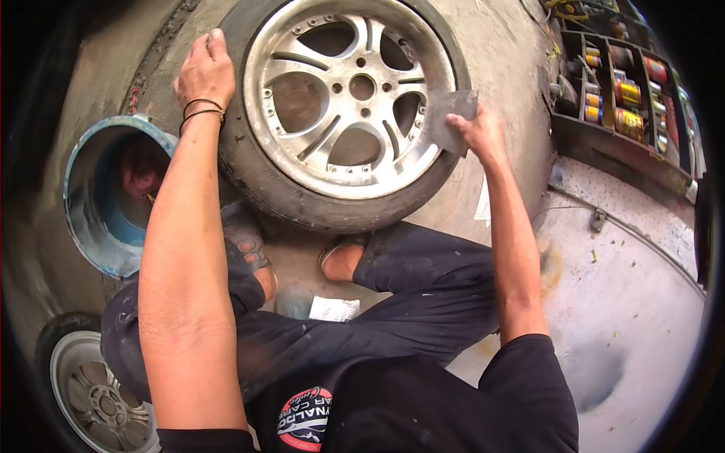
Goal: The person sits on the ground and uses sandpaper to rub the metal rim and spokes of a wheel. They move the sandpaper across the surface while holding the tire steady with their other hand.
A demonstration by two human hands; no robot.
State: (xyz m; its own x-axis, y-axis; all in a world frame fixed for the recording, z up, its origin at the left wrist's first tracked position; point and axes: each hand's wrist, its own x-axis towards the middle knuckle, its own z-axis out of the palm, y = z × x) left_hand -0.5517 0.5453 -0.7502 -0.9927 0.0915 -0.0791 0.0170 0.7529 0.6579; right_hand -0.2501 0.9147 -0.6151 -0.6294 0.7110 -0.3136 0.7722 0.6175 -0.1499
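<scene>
A silver alloy wheel rim (325, 172) fitted in a black tire (283, 198) lies face up in front of me. My left hand (205, 72), with dark bands at its wrist, grips the tire's left edge; its fingertips are partly out of sight. At the opposite side, my right hand (482, 130) pinches a grey sheet of sandpaper (451, 113) with the thumb on top. The sheet lies against the right part of the rim's lip and overlaps the tire. Some of the right fingers are hidden behind it.
A blue bucket (79, 162) stands left, partly behind my left forearm. Another wheel (102, 404) is at lower left. Several cans (628, 123) sit in a compartmented rack (619, 147) at upper right. White paper (334, 309) lies between my legs.
</scene>
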